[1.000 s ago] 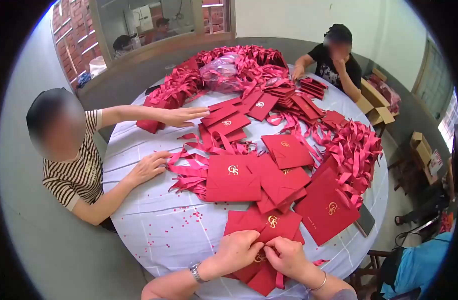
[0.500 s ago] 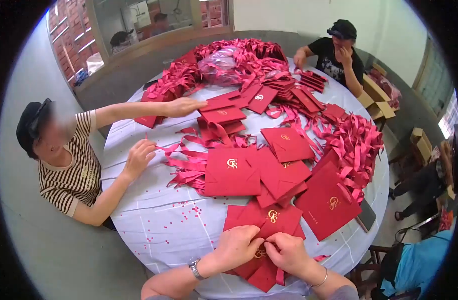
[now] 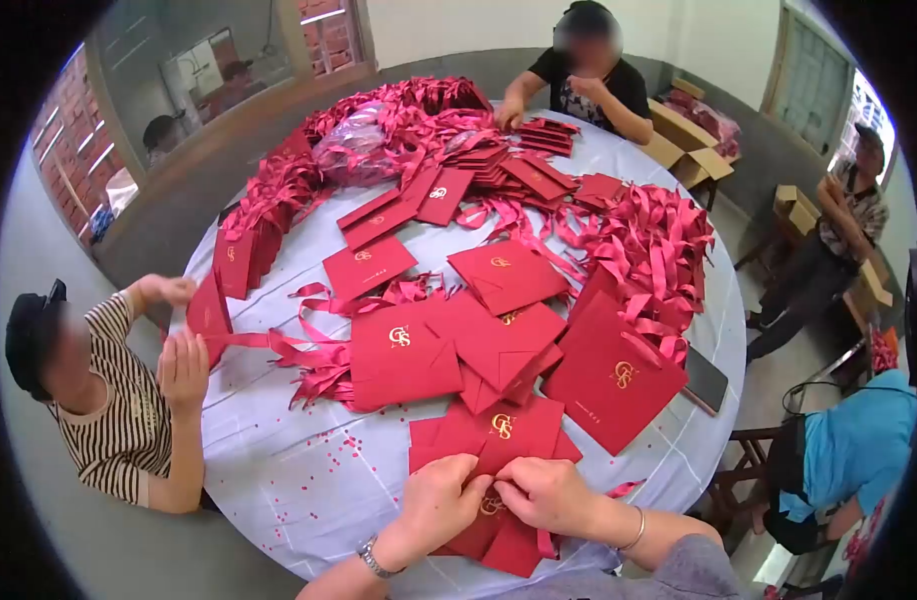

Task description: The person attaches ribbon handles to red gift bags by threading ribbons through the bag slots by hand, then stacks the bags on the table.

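Note:
At the near edge of the table, my left hand (image 3: 441, 502) and my right hand (image 3: 551, 495) are closed in pinches, nearly touching, over a red paper bag (image 3: 491, 545) with a gold logo. Their fingertips meet near the bag's top edge; whatever small part they pinch is hidden. More flat red bags (image 3: 501, 425) lie just beyond my hands. Past them is an overlapping group of bags (image 3: 404, 350) with pink ribbon handles spread to the left. A larger red bag (image 3: 616, 375) lies to the right.
A round table with a white cloth (image 3: 279, 440) bears ribboned bag piles (image 3: 659, 250), a plastic wrap (image 3: 351, 150), small red dots and a phone (image 3: 706, 380). A striped-shirt co-worker (image 3: 109, 410) holds a bag at left; another person (image 3: 591, 80) sits across. Others are at right, beside cardboard boxes (image 3: 684, 150).
The view has swung right. The striped-shirt co-worker has drawn a red bag from the middle to the left edge. A standing person now shows at right. My hands keep their pinches.

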Tool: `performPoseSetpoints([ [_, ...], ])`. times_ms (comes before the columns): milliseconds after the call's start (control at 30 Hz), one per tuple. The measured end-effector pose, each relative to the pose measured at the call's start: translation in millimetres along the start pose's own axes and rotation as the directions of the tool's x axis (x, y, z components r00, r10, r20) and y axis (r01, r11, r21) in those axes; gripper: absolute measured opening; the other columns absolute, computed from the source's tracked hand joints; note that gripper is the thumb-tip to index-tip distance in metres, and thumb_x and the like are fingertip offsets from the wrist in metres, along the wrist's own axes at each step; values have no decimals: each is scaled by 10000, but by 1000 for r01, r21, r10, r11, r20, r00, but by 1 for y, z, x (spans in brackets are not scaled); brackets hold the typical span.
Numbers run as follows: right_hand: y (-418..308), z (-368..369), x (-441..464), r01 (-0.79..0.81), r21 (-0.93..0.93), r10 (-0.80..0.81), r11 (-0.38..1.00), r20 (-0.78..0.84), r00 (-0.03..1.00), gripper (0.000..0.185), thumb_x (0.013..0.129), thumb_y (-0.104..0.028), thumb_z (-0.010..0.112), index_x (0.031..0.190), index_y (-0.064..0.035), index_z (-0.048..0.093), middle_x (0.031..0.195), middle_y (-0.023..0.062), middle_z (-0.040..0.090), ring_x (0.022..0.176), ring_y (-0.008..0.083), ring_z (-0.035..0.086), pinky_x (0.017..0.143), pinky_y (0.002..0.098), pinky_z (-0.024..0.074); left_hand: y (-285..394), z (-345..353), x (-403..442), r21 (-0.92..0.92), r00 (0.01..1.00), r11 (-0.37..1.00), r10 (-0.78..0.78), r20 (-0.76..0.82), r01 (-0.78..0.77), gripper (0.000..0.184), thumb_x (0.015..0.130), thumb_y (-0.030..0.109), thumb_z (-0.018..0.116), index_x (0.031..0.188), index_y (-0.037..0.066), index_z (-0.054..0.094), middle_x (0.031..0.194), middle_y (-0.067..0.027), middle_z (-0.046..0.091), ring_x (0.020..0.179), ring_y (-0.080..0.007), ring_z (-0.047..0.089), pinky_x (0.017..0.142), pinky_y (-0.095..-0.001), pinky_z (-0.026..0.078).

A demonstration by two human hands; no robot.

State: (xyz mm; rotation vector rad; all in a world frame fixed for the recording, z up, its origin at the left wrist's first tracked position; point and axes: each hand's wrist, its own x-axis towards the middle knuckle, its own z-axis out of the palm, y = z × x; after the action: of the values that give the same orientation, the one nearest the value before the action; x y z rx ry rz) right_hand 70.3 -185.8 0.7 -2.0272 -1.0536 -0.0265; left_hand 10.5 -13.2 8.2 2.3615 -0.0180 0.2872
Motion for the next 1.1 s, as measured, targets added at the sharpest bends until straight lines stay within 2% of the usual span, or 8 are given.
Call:
performPoseSetpoints([
  [100, -1, 0, 0, -19, 6, 19, 1000, 10, 1000, 124, 833, -173, 639, 803, -61, 595, 709, 100, 624, 639, 277, 642, 522, 388, 511, 0, -2, 0, 35, 996, 998, -45, 74, 42, 214, 799, 197, 689, 887, 14, 622, 769, -153, 645, 738, -343, 644, 621, -440, 502],
  [433, 4, 5, -7, -12, -24, 10, 1000, -94, 995, 127, 837, -175, 611, 816, -68, 545, 691, 110, 599, 626, 305, 628, 525, 415, 503, 1, 2, 0, -9, 997, 998, 63, 50, -63, 185, 780, 139, 708, 860, 0, 615, 757, -185, 626, 707, -363, 626, 607, -432, 484],
  [500, 4, 8, -7, 14, -14, -15, 1000, -39, 999, 131, 840, -163, 595, 813, -59, 519, 682, 131, 592, 627, 326, 624, 537, 430, 502, 5, -1, -1, -55, 999, 998, -33, 26, 34, 147, 763, 61, 707, 803, -19, 591, 679, -166, 579, 600, -262, 587, 545, -359, 444],
  [533, 5, 10, -6, 62, -17, -63, 998, -119, 991, 156, 833, -174, 618, 767, -67, 527, 634, 100, 559, 547, 285, 606, 469, 394, 488, 6, 3, -1, -108, 999, 994, -26, -25, 23, 143, 766, 47, 701, 783, -22, 577, 654, -150, 558, 567, -221, 548, 533, -348, 426],
  [667, 8, 10, -9, 53, -33, -55, 998, -91, 994, 156, 835, -175, 618, 776, -63, 526, 636, 100, 562, 560, 287, 611, 469, 394, 486, 0, 3, -1, -38, 997, 998, -55, 56, 57, 146, 770, 51, 701, 796, -28, 581, 664, -152, 567, 564, -220, 544, 531, -349, 429],
  [767, 7, 9, -7, 59, -11, -60, 998, -60, 996, 143, 836, -174, 618, 795, -62, 539, 651, 104, 576, 572, 288, 617, 481, 396, 491, -10, 4, -4, 4, 1000, 1000, 7, -13, -7, 144, 773, 56, 700, 815, -33, 595, 683, -159, 584, 578, -224, 565, 542, -344, 444],
  [833, 5, 7, -7, 37, -14, -38, 999, -42, 998, 161, 833, -164, 594, 790, -43, 497, 681, 133, 594, 613, 324, 620, 516, 426, 500, 2, 0, -1, -36, 996, 996, -75, 44, 77, 179, 773, 122, 718, 818, -6, 603, 711, -186, 600, 663, -356, 608, 584, -424, 463],
  [1100, 4, 4, -4, 39, -12, -39, 999, 5, 999, 164, 835, -178, 613, 809, -54, 509, 688, 105, 587, 636, 302, 627, 535, 410, 508, 1, -2, -1, -6, 994, 997, -71, 77, 72, 202, 794, 170, 701, 828, -5, 606, 756, -194, 621, 708, -367, 625, 603, -434, 477],
])
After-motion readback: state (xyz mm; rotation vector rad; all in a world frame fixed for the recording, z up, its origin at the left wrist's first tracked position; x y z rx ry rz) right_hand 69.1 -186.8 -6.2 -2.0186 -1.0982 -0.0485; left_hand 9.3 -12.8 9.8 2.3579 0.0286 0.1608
